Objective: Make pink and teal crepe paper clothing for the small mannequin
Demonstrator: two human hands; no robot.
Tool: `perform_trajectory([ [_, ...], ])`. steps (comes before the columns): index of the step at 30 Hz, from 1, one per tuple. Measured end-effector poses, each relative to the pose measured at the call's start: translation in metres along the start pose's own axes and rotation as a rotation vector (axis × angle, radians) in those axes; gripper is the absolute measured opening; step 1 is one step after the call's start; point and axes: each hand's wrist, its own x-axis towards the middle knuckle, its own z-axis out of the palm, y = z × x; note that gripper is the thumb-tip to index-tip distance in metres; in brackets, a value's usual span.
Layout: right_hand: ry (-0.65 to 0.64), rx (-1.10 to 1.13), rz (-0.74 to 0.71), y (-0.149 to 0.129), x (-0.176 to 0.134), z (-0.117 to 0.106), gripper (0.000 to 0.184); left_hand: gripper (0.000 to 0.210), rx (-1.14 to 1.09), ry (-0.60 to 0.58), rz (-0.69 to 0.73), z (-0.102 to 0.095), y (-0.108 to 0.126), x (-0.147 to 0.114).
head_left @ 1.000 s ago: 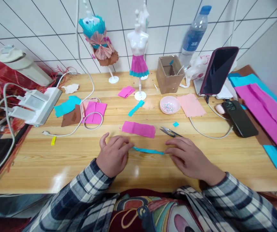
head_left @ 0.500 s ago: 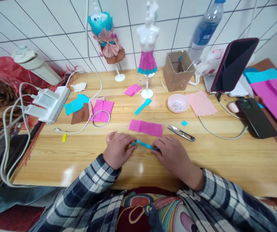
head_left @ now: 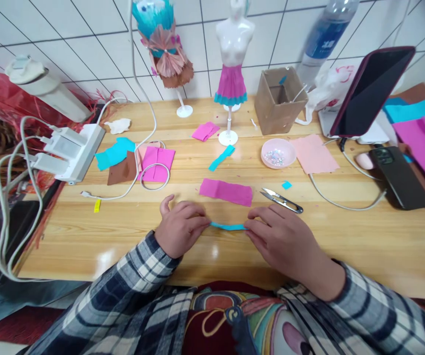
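A narrow blue crepe-paper strip (head_left: pixel 229 227) stretches between my hands just above the wooden table. My left hand (head_left: pixel 180 228) pinches its left end between thumb and fingers, and my right hand (head_left: pixel 281 236) pinches the other end. Just beyond the strip lies a pink crepe-paper rectangle (head_left: pixel 226 192). Thread snips (head_left: pixel 282 200) rest past my right fingers, near a small blue scrap (head_left: pixel 287 185). Farther back, a short blue strip (head_left: pixel 221 158) lies before a white mannequin (head_left: pixel 233 44) wearing a pink skirt (head_left: pixel 231 84) with a blue hem.
A second, decorated mannequin (head_left: pixel 168 54) stands by the wall. A pink bowl (head_left: pixel 279 162) of small shiny pieces, a cardboard box (head_left: pixel 279 111) and a propped phone (head_left: pixel 375 91) are back right. A white cable (head_left: pixel 155 118), folded pink paper (head_left: pixel 160 160) and a power strip (head_left: pixel 86 153) lie left.
The blue strip is pulled straighter and flatter between my hands. My right hand has moved right, away from my left. The camera view has shifted slightly.
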Motion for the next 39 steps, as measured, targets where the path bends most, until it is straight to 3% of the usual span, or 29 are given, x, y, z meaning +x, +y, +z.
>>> perform_trajectory([
  [3,0.039,0.136,0.096,-0.015,0.008,0.009,0.014,0.017,0.029,0.024,0.016,0.000,0.002,-0.002],
  [6,-0.020,0.260,0.211,-0.016,0.015,0.028,0.006,0.016,0.043,0.031,0.033,-0.001,0.001,-0.003],
  [10,-0.072,0.263,0.289,-0.010,0.016,0.042,0.004,0.013,0.049,0.025,0.053,-0.003,-0.003,-0.006],
  [15,-0.046,0.233,0.264,-0.011,0.010,0.041,0.005,0.020,0.004,0.034,0.011,-0.003,-0.003,-0.011],
  [22,0.026,0.151,0.198,-0.013,0.005,0.045,0.013,0.009,-0.081,0.022,-0.018,0.002,-0.002,-0.006],
  [39,0.066,0.071,0.173,-0.016,-0.001,0.046,0.016,0.015,-0.094,-0.113,-0.173,0.001,0.007,-0.006],
])
